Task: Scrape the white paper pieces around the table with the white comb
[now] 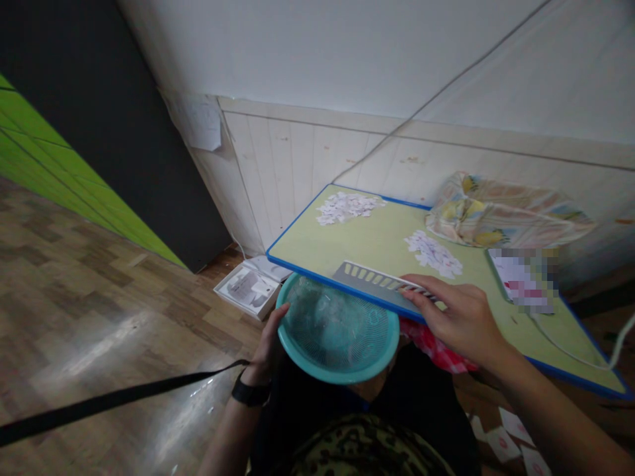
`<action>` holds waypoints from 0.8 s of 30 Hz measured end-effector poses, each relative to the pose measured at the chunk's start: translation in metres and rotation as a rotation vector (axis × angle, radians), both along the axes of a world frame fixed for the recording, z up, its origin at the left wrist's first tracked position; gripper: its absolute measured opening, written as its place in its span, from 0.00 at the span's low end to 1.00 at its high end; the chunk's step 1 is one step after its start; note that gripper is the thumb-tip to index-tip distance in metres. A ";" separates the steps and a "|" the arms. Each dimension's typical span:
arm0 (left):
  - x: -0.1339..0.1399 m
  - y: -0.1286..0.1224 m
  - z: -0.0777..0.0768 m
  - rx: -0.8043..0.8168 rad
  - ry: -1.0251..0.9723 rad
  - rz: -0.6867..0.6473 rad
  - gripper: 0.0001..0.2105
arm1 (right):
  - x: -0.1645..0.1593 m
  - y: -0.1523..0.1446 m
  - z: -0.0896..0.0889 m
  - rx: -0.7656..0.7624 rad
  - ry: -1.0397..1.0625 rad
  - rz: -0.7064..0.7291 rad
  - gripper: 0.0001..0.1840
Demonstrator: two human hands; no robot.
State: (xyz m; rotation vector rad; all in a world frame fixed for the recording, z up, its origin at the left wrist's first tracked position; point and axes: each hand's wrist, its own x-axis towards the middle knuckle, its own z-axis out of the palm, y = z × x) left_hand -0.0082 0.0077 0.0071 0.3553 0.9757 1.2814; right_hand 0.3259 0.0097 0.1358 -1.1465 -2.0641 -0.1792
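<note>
My left hand is closed on the left rim of a teal plastic colander, its thumb over the edge. The colander sits above my lap, just under the near edge of a low pale-yellow table with blue trim. A few small clear or whitish bits seem to lie in it. In my right hand, pinched between thumb and fingers, is a flat grey slotted strip lying along that table edge. One pile of small white pieces rests far left on the table, another pile of white pieces beyond the strip.
A phone with a white cable lies at the table's right. Behind it is a patterned cloth cover. An open white box stands on the floor at left. White cards lie on the floor lower right.
</note>
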 end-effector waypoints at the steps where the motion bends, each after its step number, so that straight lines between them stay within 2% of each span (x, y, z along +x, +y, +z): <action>1: 0.000 0.000 0.001 -0.002 -0.012 -0.022 0.17 | 0.001 0.007 -0.001 0.006 0.015 -0.018 0.11; 4: 0.000 0.000 0.006 0.011 -0.025 -0.046 0.17 | 0.002 0.034 -0.006 0.022 0.042 -0.031 0.11; 7: 0.001 0.000 0.012 0.028 -0.014 -0.046 0.18 | 0.001 0.048 -0.008 -0.009 0.026 0.039 0.12; 14: 0.004 -0.001 0.017 0.045 -0.015 -0.088 0.21 | -0.001 0.025 0.007 -0.123 0.017 0.176 0.13; 20: 0.008 -0.002 0.019 0.040 -0.004 -0.036 0.27 | 0.011 0.024 0.014 -0.152 0.128 0.127 0.10; 24: 0.007 -0.004 0.017 0.031 0.004 -0.019 0.27 | 0.025 0.046 0.013 -0.112 0.254 0.024 0.11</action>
